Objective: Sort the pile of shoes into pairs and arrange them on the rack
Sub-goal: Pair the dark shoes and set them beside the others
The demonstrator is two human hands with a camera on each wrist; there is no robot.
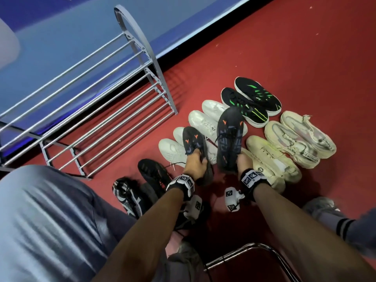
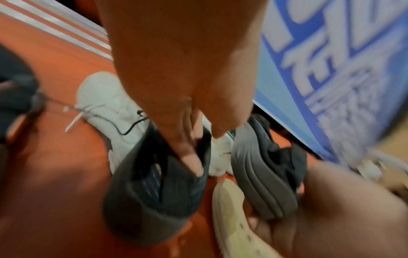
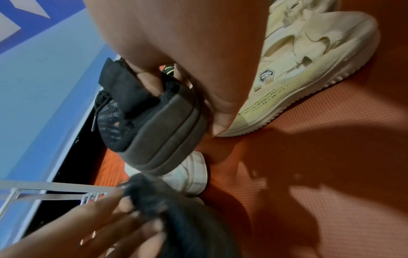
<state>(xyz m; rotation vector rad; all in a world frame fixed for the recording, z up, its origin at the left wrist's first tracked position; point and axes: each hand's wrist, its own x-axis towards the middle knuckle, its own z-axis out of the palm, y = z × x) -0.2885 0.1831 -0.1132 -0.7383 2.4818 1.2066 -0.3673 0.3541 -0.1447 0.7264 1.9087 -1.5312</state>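
Two dark shoes with orange marks, held off the red floor [image 1: 284,47]: the left hand [image 1: 196,162] grips one dark shoe [image 1: 193,142] by its heel opening, fingers curled inside the collar; the right hand [image 1: 245,162] grips the second dark shoe [image 1: 230,137] at its heel, sole toward the left hand. Beyond the hands on the floor: four white shoes [image 1: 200,121], two black shoes with green stripes [image 1: 257,95]. Right of the right hand: four cream shoes [image 1: 289,139]. Nearer than the left hand: two further dark shoes [image 1: 152,176]. The metal rack [image 1: 97,110] stands left of the left hand, its rails bare.
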